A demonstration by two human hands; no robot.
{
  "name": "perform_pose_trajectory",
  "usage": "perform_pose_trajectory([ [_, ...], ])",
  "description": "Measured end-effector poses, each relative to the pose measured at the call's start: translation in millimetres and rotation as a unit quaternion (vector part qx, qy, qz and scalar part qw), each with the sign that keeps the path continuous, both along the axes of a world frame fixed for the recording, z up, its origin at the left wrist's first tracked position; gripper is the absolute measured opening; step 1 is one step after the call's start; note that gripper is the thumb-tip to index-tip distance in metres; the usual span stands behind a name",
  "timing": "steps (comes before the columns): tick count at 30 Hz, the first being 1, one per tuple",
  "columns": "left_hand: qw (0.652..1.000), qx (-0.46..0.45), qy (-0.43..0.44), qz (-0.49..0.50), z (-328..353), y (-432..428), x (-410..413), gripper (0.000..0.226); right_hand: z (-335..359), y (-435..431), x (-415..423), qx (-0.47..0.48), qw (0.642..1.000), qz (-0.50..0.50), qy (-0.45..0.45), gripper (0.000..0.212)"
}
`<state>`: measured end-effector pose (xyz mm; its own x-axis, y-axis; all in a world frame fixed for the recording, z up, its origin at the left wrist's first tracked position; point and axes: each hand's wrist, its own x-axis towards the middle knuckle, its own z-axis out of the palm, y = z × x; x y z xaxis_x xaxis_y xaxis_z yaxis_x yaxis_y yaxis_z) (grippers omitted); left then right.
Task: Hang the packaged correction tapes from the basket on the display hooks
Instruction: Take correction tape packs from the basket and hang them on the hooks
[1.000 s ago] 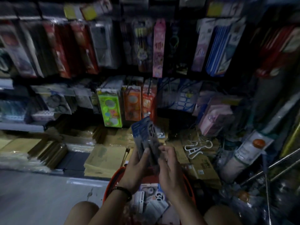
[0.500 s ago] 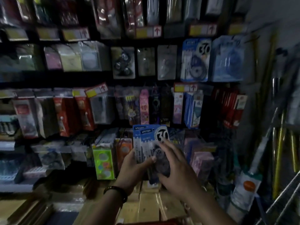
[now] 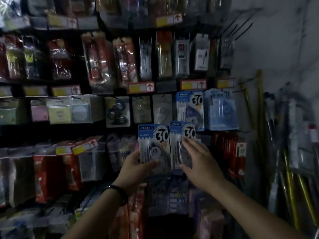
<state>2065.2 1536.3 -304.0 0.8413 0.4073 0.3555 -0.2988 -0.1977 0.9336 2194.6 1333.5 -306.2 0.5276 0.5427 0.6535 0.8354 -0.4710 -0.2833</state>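
My left hand (image 3: 136,168) grips one blue-and-white carded correction tape pack (image 3: 153,144), my right hand (image 3: 202,163) pinches a second pack (image 3: 179,144), both just below the matching hung packs (image 3: 189,109); I'd hang one at a time, card level.

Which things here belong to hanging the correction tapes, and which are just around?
Job: left hand, gripping the left pack; right hand, holding the right pack; hung packs of the same kind above.
Just around: red packs, price tags, pastel boxes, yellow poles.
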Motion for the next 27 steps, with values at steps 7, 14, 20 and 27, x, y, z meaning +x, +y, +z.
perform_pose_trajectory([
  [7, 0.997, 0.046, -0.048, 0.042, 53, 19, 39, 0.039, 65, 3, 48, -0.013, 0.993, -0.084, -0.079, 0.09],
  [14, 0.997, 0.057, -0.053, 0.027, 72, 18, 52, 0.033, 96, 18, 77, -0.028, 0.981, -0.134, -0.14, 0.086],
  [20, 0.997, 0.061, -0.046, 0.019, 72, 19, 54, 0.035, 106, 29, 92, -0.031, 0.978, -0.16, -0.132, 0.092],
  [27, 0.997, 0.064, -0.048, 0.014, 68, 23, 61, 0.033, 108, 37, 102, -0.051, 0.978, -0.163, -0.121, 0.095],
])
